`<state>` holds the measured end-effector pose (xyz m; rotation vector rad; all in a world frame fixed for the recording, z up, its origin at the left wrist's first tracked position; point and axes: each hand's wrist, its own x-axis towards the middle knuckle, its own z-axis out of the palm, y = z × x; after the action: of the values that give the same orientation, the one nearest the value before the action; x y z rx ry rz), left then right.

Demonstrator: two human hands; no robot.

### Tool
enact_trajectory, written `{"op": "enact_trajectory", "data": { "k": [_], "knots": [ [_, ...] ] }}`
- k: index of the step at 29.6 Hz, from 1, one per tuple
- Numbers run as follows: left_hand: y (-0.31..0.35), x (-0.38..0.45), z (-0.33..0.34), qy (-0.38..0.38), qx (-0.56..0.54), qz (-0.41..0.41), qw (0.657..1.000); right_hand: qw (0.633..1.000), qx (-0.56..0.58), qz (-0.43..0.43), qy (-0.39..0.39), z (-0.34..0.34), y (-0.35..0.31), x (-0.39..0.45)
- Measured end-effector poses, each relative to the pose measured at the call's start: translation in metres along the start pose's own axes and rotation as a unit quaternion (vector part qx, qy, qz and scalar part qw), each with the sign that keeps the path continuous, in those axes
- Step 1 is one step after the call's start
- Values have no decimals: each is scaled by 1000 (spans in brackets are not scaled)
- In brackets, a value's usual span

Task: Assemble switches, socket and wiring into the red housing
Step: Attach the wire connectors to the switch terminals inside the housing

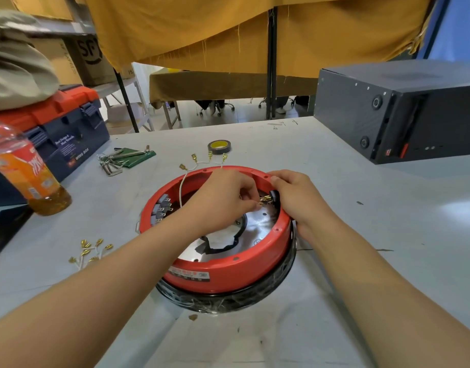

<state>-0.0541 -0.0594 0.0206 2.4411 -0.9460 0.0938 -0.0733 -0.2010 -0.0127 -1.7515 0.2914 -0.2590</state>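
Round red housing [223, 272], open-topped, switches [162, 208] lining its inner wall

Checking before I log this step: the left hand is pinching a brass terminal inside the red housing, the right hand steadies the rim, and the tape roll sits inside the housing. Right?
Not quite. The tape roll lies on the table beyond the red housing, not inside it, as the head view shows. The rest stands: the left hand pinches a brass terminal inside the housing, and the right hand steadies the rim.

left hand [223, 197] pinching, right hand [299, 200] curled
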Motion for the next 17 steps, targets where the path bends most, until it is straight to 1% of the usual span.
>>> {"op": "enact_trajectory", "data": {
  "k": [6,17],
  "knots": [
    [-2,-2,6,32,0,0,999,1000,16,3,14,3,1,-1],
    [0,0,12,49,35,6,998,999,37,6,16,5,2,-1]
  ]
}}
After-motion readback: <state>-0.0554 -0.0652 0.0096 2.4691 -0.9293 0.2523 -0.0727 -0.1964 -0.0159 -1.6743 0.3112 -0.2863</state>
